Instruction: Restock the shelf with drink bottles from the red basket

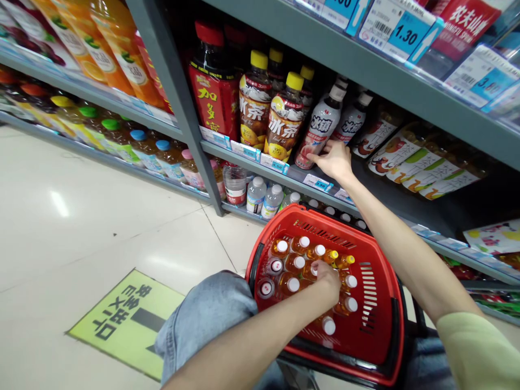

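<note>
In the red shopping basket (388, 341) stand several amber drink bottles, most with white caps, a few with yellow ones. My left hand (328, 283) reaches down among them, fingers closed at a white-capped bottle (314, 268); the palm side is hidden. On the shelf, my right hand (335, 161) is at the lower part of a bottle with a pink and white label (319, 127), its fingers bent against the side. That bottle tilts slightly, beside a similar bottle (350, 122) behind it. Just left are yellow-capped iced tea bottles (284, 122).
A large red-labelled bottle (214, 89) stands at this shelf's left end, with tea bottles (422, 162) to the right. Small water bottles (264, 199) line the shelf below. A grey upright (174, 70) divides the shelving. A yellow-green sign (125, 319) lies on the floor.
</note>
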Demonstrator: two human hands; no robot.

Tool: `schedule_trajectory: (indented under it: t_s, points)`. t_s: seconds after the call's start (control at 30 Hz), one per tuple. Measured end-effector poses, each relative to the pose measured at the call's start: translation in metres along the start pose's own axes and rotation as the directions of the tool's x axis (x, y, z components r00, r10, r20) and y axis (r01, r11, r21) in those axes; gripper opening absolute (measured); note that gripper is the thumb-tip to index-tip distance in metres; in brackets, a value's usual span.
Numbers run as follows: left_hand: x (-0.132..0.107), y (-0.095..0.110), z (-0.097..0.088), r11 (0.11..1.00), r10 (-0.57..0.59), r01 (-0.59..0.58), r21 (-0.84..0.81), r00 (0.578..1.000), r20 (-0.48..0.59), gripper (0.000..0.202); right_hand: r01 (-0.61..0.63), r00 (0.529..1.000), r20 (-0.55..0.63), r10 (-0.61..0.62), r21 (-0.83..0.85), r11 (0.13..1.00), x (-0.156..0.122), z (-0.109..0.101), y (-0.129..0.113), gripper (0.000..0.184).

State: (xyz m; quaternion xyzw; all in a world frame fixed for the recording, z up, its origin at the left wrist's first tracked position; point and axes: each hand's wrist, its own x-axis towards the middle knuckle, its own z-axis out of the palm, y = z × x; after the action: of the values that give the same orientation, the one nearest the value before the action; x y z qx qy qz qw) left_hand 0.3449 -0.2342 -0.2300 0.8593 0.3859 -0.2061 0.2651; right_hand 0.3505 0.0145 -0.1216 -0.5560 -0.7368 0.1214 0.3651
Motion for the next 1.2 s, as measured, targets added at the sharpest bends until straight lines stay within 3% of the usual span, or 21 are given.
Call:
schedule_trajectory:
  t_s: [0.13,0.3,0.43,0.53,0.63,0.7,0.83,0.97,1.1,1.2]
  points:
    - [0.001,0.001,0.001,1.000,-0.013,0.012,-0.019,1.000,-0.019,0.056,0.041,0.999,0.013,-0.042,0.050,0.998,0.000,-0.002,0.001,0.044]
    - [-0.009,0.002,-0.009,1.000,0.007,-0.007,-0.010,1.000,-0.001,0.054,0.006,1.000,0.015,-0.006,-0.015,1.000,-0.004,-0.007,-0.006,0.037]
    - [-0.028,-0.010,-0.038,0.999,0.023,-0.024,-0.036,0.999,-0.031,0.040,0.002,0.998,0.068,-0.003,0.015,1.000,-0.008,-0.011,-0.006,0.037]
    - [-0.043,-0.037,-0.069,0.998,0.020,-0.025,-0.060,0.995,-0.095,0.034,0.037,0.992,0.116,-0.047,0.085,0.996,-0.016,-0.018,-0.004,0.050]
    - [-0.059,-0.073,-0.095,0.999,-0.045,0.041,-0.021,0.942,-0.332,0.034,0.103,0.989,0.100,-0.112,0.097,0.990,-0.036,-0.031,-0.010,0.058]
    - [-0.070,-0.093,-0.106,0.992,-0.117,0.126,-0.010,0.884,-0.452,0.036,0.151,0.986,0.057,-0.156,0.084,0.985,-0.057,-0.042,-0.020,0.053]
    - [-0.086,-0.110,-0.112,0.978,-0.189,0.204,-0.038,0.802,-0.566,0.040,0.185,0.983,-0.001,-0.185,0.046,0.982,-0.111,-0.053,-0.032,0.035]
    - [-0.090,-0.110,-0.111,0.973,-0.224,0.211,-0.095,0.764,-0.605,0.038,0.235,0.949,0.216,-0.230,-0.001,0.972,-0.160,-0.039,-0.014,0.017]
    - [-0.088,-0.108,-0.110,0.957,-0.285,0.271,-0.107,0.790,-0.543,0.032,0.336,0.864,0.410,-0.293,-0.035,0.941,-0.194,-0.009,0.015,0.007]
    - [-0.085,-0.107,-0.108,0.959,-0.274,0.268,-0.097,0.777,-0.567,0.033,0.338,0.779,0.576,-0.246,-0.056,0.940,-0.218,0.023,0.029,0.011]
